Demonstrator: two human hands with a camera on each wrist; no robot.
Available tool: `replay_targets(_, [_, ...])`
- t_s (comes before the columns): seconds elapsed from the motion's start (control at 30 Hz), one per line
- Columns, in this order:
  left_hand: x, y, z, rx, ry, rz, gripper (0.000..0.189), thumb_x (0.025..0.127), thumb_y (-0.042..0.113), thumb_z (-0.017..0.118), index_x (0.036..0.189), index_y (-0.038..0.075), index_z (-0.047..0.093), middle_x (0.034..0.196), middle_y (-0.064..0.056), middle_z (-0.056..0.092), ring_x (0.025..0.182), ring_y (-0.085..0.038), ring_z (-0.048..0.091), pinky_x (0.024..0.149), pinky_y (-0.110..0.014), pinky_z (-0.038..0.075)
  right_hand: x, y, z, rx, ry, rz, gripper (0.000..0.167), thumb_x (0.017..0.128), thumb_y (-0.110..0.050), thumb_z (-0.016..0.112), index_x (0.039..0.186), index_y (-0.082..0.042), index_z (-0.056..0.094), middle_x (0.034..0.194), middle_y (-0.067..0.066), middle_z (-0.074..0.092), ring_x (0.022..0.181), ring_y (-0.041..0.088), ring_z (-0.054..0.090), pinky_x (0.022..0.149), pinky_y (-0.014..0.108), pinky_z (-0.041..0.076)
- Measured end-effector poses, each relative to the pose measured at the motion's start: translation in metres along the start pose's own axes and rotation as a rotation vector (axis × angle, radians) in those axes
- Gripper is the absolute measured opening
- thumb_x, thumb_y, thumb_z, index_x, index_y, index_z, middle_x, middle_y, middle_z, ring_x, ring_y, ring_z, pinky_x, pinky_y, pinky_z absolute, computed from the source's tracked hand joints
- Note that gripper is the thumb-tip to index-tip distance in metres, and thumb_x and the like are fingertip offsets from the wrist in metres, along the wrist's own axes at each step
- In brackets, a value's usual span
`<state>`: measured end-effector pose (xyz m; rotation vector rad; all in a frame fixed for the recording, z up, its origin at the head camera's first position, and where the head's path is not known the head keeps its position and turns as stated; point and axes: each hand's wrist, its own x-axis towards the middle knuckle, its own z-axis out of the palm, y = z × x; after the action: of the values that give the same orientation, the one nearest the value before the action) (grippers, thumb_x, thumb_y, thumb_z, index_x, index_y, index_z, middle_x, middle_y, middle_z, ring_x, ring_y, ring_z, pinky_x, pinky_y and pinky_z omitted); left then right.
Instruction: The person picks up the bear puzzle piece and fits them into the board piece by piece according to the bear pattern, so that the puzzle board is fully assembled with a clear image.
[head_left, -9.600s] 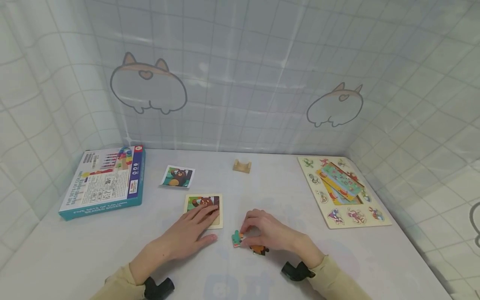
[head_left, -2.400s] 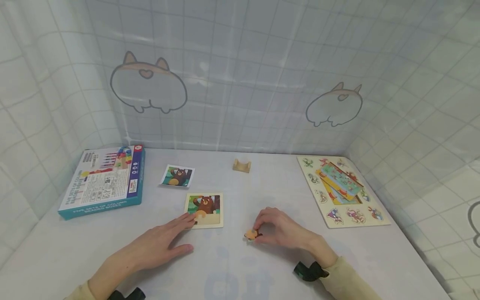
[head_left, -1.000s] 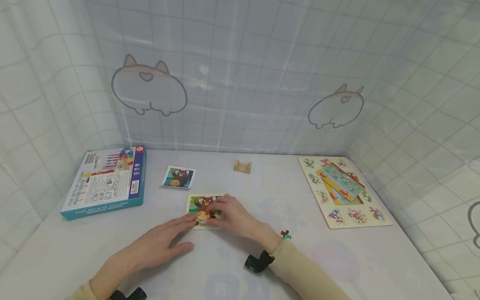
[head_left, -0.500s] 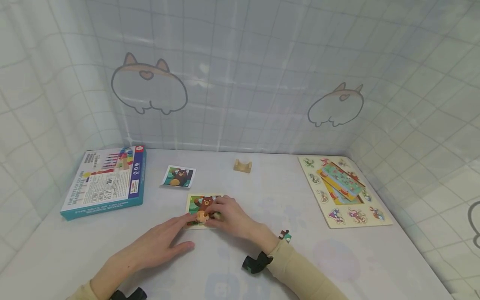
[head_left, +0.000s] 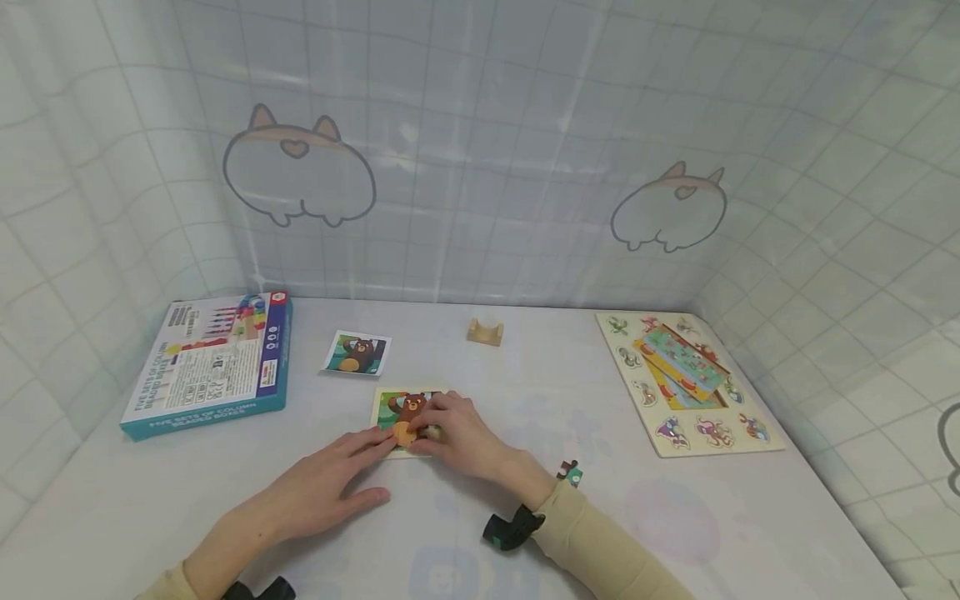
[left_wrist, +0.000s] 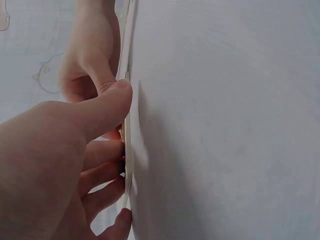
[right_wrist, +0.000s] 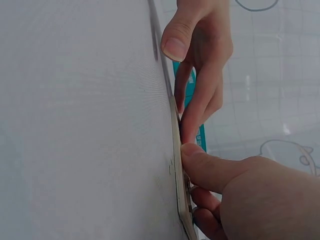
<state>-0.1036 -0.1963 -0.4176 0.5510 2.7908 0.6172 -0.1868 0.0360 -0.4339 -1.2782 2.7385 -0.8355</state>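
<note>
A small square wooden jigsaw puzzle (head_left: pixel 377 408) with a bear picture lies flat in front of me in the head view. My right hand (head_left: pixel 472 442) pinches an orange-and-brown jigsaw piece (head_left: pixel 403 434) low in the picture, its fingers hiding the lower right of the puzzle. From the left, my left hand (head_left: pixel 322 487) rests its straight fingertips on the puzzle's lower left, its thumb apart on the table side. In the right wrist view the right thumb lies over the puzzle's edge (right_wrist: pixel 176 145), close to the left fingertips. One loose jigsaw piece (head_left: pixel 570 472) lies beside the right forearm.
A bear picture card (head_left: pixel 357 354) lies behind the puzzle, with a teal-edged box (head_left: pixel 210 362) to its left. A small wooden stand (head_left: pixel 485 332) sits at the back. On the right, a peg puzzle board (head_left: pixel 660 442) carries several colourful cards (head_left: pixel 686 362).
My right hand has carried the orange-and-brown piece from the table leftward onto the puzzle, where the piece now lines up with the bear's orange belly. The left hand has stayed nearly still in the last second.
</note>
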Motion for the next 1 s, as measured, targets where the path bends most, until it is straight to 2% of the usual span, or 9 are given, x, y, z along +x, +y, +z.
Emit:
replay_targets(0.23, [-0.001,0.002,0.001,0.001,0.007,0.020,0.075,0.091,0.065,0.058,0.151,0.020,0.047,0.157,-0.001,0.041,0.144,-0.031,0.039,0.109,-0.057,0.044,-0.001,0.001,0.001,0.019,0.019,0.038,0.018,0.089,-0.034,0.076,0.104,-0.023,0.076,0.100,-0.009,0.064,0.093,0.006,0.049,0.081,0.021,0.036])
replay_targets(0.43, [0.001,0.007,0.005,0.016,0.037,0.045,0.075,0.091,0.060,0.062,0.152,0.020,0.045,0.158,0.003,0.040,0.145,-0.025,0.039,0.111,-0.051,0.044,-0.001,0.006,0.002,0.030,0.065,0.078,0.007,0.092,-0.024,0.074,0.098,-0.022,0.076,0.096,-0.010,0.066,0.093,0.007,0.052,0.082,0.025,0.039])
replay_targets(0.57, [0.002,0.011,0.007,0.018,0.035,0.023,0.075,0.091,0.061,0.062,0.150,0.019,0.046,0.159,0.003,0.039,0.145,-0.025,0.041,0.111,-0.049,0.044,-0.001,0.007,0.001,0.043,0.099,0.118,0.006,0.093,-0.014,0.072,0.096,-0.019,0.075,0.092,-0.007,0.066,0.090,0.009,0.053,0.083,0.027,0.040])
replay_targets(0.73, [0.003,0.014,0.006,-0.007,0.024,-0.002,0.070,0.091,0.062,0.061,0.147,0.022,0.049,0.158,0.000,0.040,0.144,-0.027,0.042,0.111,-0.052,0.044,-0.001,0.007,-0.001,0.071,0.105,0.128,0.009,0.092,-0.009,0.071,0.096,-0.016,0.075,0.093,-0.003,0.068,0.090,0.011,0.053,0.083,0.028,0.042])
replay_targets(1.0, [0.003,0.012,0.005,0.050,0.004,0.072,0.069,0.094,0.061,0.057,0.150,0.023,0.048,0.158,-0.003,0.039,0.145,-0.030,0.039,0.109,-0.053,0.045,0.000,0.006,-0.001,0.067,0.109,0.119,0.009,0.092,-0.008,0.071,0.095,-0.015,0.075,0.093,-0.002,0.068,0.088,0.011,0.054,0.081,0.025,0.043])
